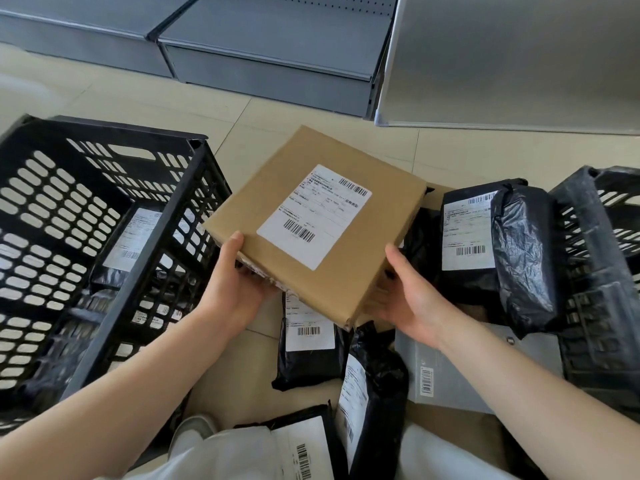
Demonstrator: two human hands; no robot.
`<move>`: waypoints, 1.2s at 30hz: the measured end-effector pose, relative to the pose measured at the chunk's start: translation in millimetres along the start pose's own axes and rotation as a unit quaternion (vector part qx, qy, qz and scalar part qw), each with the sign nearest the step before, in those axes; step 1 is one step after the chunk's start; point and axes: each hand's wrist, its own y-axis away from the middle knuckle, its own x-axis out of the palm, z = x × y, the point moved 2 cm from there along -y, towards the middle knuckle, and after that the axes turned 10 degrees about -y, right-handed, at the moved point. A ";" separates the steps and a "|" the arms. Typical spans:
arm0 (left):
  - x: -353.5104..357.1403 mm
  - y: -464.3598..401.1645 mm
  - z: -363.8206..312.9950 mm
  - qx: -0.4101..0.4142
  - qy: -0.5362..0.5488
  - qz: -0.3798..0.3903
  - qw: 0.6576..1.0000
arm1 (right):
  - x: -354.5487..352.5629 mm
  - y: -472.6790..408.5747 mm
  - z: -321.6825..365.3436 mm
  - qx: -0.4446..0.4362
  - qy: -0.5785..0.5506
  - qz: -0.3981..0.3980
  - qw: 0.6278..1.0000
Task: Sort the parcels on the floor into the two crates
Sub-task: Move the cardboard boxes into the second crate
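Observation:
I hold a flat brown cardboard parcel with a white shipping label above the floor, between the crates. My left hand grips its near left corner and my right hand supports its near right edge from beneath. A black slotted crate stands on the left with a black labelled bag inside. A second black crate stands at the right edge. Black plastic mailer bags lie on the floor: one at the right, one under the box, one nearer me.
A grey box with a barcode lies under my right forearm. Another labelled bag rests by my knees. Grey metal shelving bases and a grey panel stand beyond on the beige tiled floor.

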 end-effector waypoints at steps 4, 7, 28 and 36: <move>-6.9 0.6 12.2 -0.032 -0.033 0.038 0.998 | 0.4 -8.9 5.7 -0.099 -0.020 -0.069 0.992; -15.3 -0.5 18.5 -0.064 -0.087 0.065 0.992 | -9.9 -8.6 9.9 -0.152 0.003 -0.101 0.983; -0.5 22.0 -23.9 -0.032 -0.198 0.079 0.976 | -18.8 29.6 54.8 -0.082 0.050 -0.057 0.994; 42.8 33.6 -24.1 -0.012 -0.265 0.116 0.957 | -50.6 64.4 58.2 -0.204 -0.020 -0.129 0.970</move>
